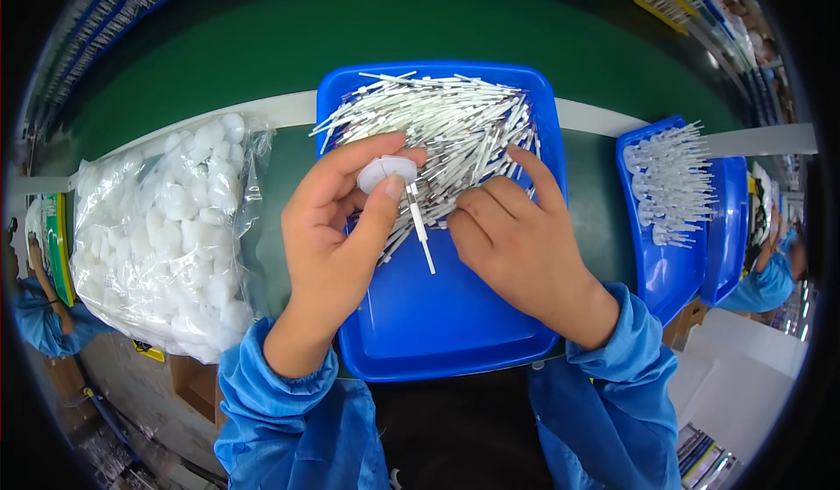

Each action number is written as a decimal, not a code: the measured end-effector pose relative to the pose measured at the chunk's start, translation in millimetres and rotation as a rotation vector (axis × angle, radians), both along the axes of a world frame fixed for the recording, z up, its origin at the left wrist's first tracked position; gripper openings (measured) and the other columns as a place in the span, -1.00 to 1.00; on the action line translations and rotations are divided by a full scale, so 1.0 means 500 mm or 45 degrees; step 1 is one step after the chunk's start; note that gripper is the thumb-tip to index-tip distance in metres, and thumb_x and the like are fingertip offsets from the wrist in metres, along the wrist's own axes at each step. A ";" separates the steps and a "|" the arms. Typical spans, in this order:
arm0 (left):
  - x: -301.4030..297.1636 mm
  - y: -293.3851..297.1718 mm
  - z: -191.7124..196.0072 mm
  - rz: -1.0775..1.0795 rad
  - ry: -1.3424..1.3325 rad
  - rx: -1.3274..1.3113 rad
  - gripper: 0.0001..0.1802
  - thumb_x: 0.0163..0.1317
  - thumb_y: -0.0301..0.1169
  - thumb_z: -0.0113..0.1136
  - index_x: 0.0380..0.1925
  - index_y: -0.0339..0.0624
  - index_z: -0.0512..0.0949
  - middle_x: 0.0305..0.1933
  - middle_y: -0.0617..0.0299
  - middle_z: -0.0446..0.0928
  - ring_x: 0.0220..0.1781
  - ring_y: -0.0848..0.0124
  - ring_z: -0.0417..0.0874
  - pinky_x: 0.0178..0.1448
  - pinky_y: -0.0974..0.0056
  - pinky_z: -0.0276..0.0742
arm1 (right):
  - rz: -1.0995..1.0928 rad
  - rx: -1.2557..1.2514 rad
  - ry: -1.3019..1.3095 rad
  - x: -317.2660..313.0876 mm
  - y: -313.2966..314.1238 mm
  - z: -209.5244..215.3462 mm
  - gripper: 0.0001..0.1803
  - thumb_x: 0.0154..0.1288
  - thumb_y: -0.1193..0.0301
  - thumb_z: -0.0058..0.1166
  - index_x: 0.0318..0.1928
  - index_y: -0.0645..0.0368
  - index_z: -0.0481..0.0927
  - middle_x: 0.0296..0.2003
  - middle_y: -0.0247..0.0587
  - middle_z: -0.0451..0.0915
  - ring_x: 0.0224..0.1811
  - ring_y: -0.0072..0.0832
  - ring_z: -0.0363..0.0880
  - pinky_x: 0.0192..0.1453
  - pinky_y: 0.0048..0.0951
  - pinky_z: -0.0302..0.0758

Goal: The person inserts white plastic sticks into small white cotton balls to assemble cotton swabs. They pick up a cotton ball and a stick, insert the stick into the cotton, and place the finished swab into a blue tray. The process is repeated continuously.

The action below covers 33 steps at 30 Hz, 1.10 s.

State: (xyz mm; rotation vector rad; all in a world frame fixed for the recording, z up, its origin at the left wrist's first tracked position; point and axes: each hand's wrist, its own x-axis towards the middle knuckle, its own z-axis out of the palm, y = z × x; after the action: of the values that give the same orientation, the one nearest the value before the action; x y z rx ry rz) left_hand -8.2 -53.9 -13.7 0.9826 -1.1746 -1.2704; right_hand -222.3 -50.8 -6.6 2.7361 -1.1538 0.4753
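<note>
My left hand (337,227) pinches a small white round cap (387,173) between thumb and fingers, held over a blue tray (437,324). A thin white stick (421,227) hangs down from the cap. My right hand (516,236) rests in the tray with its fingers reaching into a heap of thin white sticks (446,127) that fills the tray's far half. Whether the right fingers pinch a stick is hidden. Both forearms wear blue sleeves.
A clear plastic bag of white caps (166,236) lies left of the tray. To the right, a second blue tray (665,271) holds assembled sticks with caps (669,184). A green belt (350,44) runs behind. Other people in blue sit at the far left and right edges.
</note>
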 end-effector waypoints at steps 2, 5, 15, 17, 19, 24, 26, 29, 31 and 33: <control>0.000 -0.002 -0.004 0.006 -0.013 -0.004 -0.61 0.56 -0.66 0.20 0.34 -0.33 0.60 0.22 -0.02 0.78 0.23 0.39 0.77 0.25 0.33 0.69 | -0.027 0.021 -0.060 -0.010 -0.001 -0.002 -0.96 0.16 0.42 0.29 -0.35 0.06 0.71 -0.20 -0.38 0.66 -0.03 -0.41 0.64 0.61 0.15 0.45; -0.003 -0.004 -0.011 0.010 -0.056 -0.052 -0.60 0.54 -0.67 0.22 0.33 -0.32 0.60 0.22 0.00 0.79 0.21 0.41 0.78 0.23 0.35 0.68 | -0.082 0.001 0.043 -0.025 0.004 0.007 -0.83 0.10 0.42 0.43 -0.26 0.01 0.74 -0.12 -0.46 0.69 0.04 -0.48 0.67 0.66 0.23 0.36; -0.012 0.001 -0.026 -0.008 -0.215 -0.167 -0.62 0.39 -0.68 0.37 0.18 -0.22 0.77 0.13 0.13 0.83 0.07 0.48 0.82 -0.04 0.41 0.71 | -0.116 0.694 -1.160 -0.018 -0.018 0.017 -0.77 0.22 0.57 0.46 -0.12 0.06 0.79 -0.30 -0.37 0.81 -0.34 -0.46 0.78 0.10 -0.30 0.66; -0.014 0.004 -0.029 -0.018 -0.229 -0.193 -0.60 0.39 -0.68 0.37 0.21 -0.23 0.76 0.12 0.12 0.84 0.05 0.47 0.83 -0.05 0.40 0.71 | -0.150 0.653 -1.120 -0.012 -0.013 0.007 -0.75 0.21 0.57 0.48 -0.10 0.07 0.81 -0.33 -0.33 0.81 -0.41 -0.47 0.75 -0.10 -0.37 0.64; -0.015 0.006 -0.027 0.029 -0.191 -0.145 -0.59 0.39 -0.68 0.38 0.22 -0.24 0.75 0.11 0.12 0.84 0.03 0.47 0.83 -0.05 0.40 0.71 | -0.177 0.615 -1.079 -0.009 -0.010 0.002 -0.73 0.20 0.57 0.51 -0.08 0.09 0.83 -0.36 -0.29 0.80 -0.48 -0.49 0.73 -0.30 -0.44 0.62; -0.016 0.009 -0.021 0.105 -0.191 -0.112 -0.59 0.38 -0.66 0.41 0.22 -0.24 0.75 0.08 0.11 0.85 0.02 0.47 0.82 -0.06 0.39 0.72 | -0.175 0.639 -1.064 -0.017 -0.009 0.001 -0.73 0.21 0.57 0.51 -0.07 0.11 0.85 -0.45 -0.30 0.77 -0.53 -0.52 0.68 -0.38 -0.46 0.59; -0.016 0.005 -0.027 0.143 -0.229 -0.144 -0.59 0.36 -0.66 0.43 0.20 -0.22 0.77 0.06 0.11 0.85 -0.01 0.45 0.81 -0.09 0.38 0.72 | -0.164 0.664 -1.063 -0.021 -0.008 0.000 -0.74 0.23 0.57 0.50 -0.05 0.12 0.86 -0.50 -0.31 0.74 -0.54 -0.53 0.66 -0.39 -0.46 0.57; -0.009 0.000 0.002 0.126 -0.681 -0.318 -0.60 0.31 -0.67 0.47 0.14 -0.18 0.81 0.02 0.13 0.85 -0.06 0.39 0.79 -0.13 0.35 0.72 | -0.226 0.839 -1.126 -0.022 -0.001 0.003 -0.75 0.29 0.57 0.46 -0.02 0.13 0.86 -0.57 -0.32 0.69 -0.58 -0.54 0.62 -0.42 -0.47 0.54; -0.011 0.005 0.009 0.152 -0.751 -0.332 -0.60 0.27 -0.67 0.48 0.11 -0.16 0.83 0.00 0.14 0.85 -0.09 0.35 0.77 -0.15 0.34 0.72 | -0.342 1.059 -1.223 -0.014 0.008 0.013 -0.76 0.33 0.57 0.43 -0.01 0.14 0.86 -0.61 -0.32 0.66 -0.60 -0.55 0.60 -0.44 -0.47 0.51; -0.014 0.005 0.010 0.171 -0.794 -0.352 -0.60 0.25 -0.67 0.50 0.09 -0.16 0.84 -0.01 0.15 0.85 -0.10 0.33 0.77 -0.16 0.32 0.72 | -0.341 0.989 -1.221 -0.012 0.007 0.012 -0.81 0.34 0.55 0.44 -0.05 0.14 0.86 -0.60 -0.30 0.66 -0.61 -0.53 0.61 -0.45 -0.46 0.50</control>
State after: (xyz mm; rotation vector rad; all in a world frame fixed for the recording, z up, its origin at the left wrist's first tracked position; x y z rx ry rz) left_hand -15.2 -51.1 -8.5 1.2641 -1.6728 -0.6771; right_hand -228.0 -47.5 -0.4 2.8423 -2.2699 1.7213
